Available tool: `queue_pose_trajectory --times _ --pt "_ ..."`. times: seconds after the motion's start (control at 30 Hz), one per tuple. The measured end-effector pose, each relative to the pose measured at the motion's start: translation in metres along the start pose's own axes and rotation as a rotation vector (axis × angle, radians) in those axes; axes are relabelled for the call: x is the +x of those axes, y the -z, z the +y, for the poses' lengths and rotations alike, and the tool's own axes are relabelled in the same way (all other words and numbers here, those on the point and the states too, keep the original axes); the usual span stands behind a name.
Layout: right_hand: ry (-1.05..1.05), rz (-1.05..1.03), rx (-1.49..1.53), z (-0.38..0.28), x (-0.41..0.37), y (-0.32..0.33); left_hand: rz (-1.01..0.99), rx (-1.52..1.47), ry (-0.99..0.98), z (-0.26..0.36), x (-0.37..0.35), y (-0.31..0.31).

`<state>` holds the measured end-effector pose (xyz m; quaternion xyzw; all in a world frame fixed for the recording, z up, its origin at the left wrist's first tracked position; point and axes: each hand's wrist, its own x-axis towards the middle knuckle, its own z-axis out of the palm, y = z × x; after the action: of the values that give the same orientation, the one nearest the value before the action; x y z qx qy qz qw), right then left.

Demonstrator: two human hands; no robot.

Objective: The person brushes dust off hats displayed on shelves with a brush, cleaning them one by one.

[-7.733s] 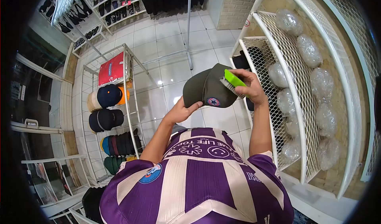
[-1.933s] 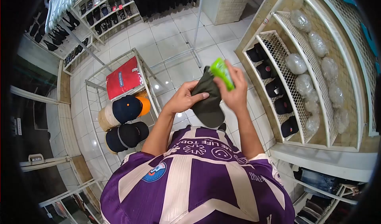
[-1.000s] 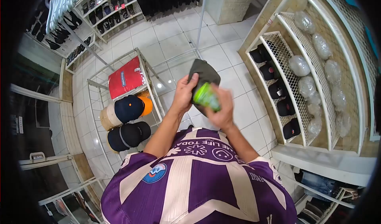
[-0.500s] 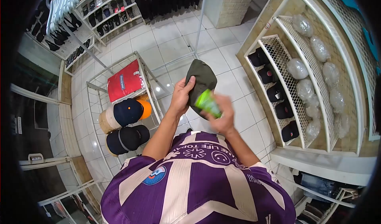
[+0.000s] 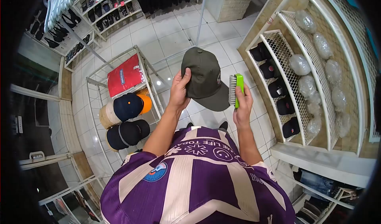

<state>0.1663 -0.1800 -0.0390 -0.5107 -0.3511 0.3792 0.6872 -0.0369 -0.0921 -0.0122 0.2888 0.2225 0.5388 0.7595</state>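
A dark olive baseball cap (image 5: pixel 201 71) is held up in front of me, its crown upward and its brim pointing down to the right. My left hand (image 5: pixel 180 90) grips it by the left side, thumb lying on the crown and the other fingers hidden behind. In my right hand (image 5: pixel 244 105) is a green scrubbing brush (image 5: pixel 239 90), held upright by its lower part. Its pale bristles face left toward the brim, a small gap away from it.
A white wire rack (image 5: pixel 93 81) on the left bears a red packaged garment (image 5: pixel 125 75), navy and orange caps (image 5: pixel 128 106) and black caps (image 5: pixel 129 134). To the right, a mesh shelf (image 5: pixel 278 39) holds several black caps (image 5: pixel 284 105) and plastic-wrapped bundles (image 5: pixel 299 64). White tiles (image 5: pixel 170 37) cover the floor.
The cap has turned from edge-on, so its crown and brim now show. My right hand has moved right, taking the brush off the cap and turning it upright.
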Motion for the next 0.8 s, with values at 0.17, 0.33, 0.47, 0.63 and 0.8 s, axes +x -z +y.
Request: queue_pose_trajectory --times 0.17,0.33,0.47,0.63,0.8 --pt "-0.618 -0.026 0.688 -0.003 0.007 0.009 -0.136 0.033 0.064 -0.014 0.001 0.012" --pt "-0.205 0.037 0.037 -0.003 0.004 0.011 -0.147 0.442 0.127 0.005 -0.006 0.004" --pt "0.186 0.093 -0.573 -0.004 -0.004 -0.008 -0.163 0.338 0.149 -0.012 -0.01 0.001" --pt "0.446 -0.061 -0.392 -0.022 -0.017 -0.03 -0.087 0.219 0.173 -0.002 -0.017 -0.005" --pt "0.478 -0.068 -0.577 -0.015 0.022 -0.013 -0.162 0.261 0.277 0.002 -0.02 -0.007"
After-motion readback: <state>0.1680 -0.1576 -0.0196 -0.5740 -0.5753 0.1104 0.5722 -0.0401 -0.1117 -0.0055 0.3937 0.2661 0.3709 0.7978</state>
